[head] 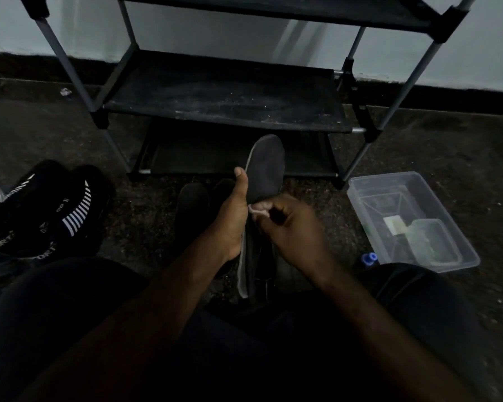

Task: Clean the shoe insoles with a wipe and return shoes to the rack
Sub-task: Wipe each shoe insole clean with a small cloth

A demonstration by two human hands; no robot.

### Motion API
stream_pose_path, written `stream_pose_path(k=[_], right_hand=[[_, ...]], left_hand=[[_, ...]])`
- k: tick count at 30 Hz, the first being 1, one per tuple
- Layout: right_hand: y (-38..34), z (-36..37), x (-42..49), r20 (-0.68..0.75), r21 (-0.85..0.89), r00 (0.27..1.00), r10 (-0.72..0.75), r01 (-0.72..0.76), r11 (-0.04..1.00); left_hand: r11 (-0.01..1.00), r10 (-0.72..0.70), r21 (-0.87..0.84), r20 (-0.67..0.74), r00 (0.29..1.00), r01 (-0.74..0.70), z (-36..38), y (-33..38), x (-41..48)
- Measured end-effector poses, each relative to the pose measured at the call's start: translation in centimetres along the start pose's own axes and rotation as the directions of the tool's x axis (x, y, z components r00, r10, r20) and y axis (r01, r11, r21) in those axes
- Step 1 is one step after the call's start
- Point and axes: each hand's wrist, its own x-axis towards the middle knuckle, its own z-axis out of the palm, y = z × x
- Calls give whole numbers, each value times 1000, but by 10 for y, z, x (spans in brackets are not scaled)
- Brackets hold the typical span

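bare middle shelf (pixel 224 97) ahead

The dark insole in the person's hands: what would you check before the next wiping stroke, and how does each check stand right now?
1. Insole held firm: the left hand grips the dark grey foam insole along its edge, toe end up. Ok.
2. Wipe ready: the right hand pinches the small white wipe against the insole's middle. Ok.
3. Upper half of the insole already clean: too dim to judge. Cannot tell.
4. Shoe waiting for the insole: a pair of dark shoes stands on the floor below the hands. Ok.
5. Rack clean enough for the shoes: the black fabric rack shelf shows pale dust specks. Not ok.
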Motion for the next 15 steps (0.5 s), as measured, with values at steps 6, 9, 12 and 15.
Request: stream_pose_path(k=[6, 9, 12, 15], right_hand=[[-2, -15, 26, -130, -101, 990, -53, 40, 994], [2, -2, 6, 60, -60, 995, -73, 77, 995], [0, 0, -12, 226, 56, 974, 20, -34, 998], [-8, 3, -32, 436, 146, 894, 101, -181, 973]], left_hand=[[1000, -6, -2, 25, 1000, 6, 2, 3, 0], [994, 25, -103, -59, 998, -31, -5, 11, 6], [968, 70, -232, -102, 992, -92, -12, 20, 8], [935, 143, -310, -122, 982, -174, -14, 26, 7]])
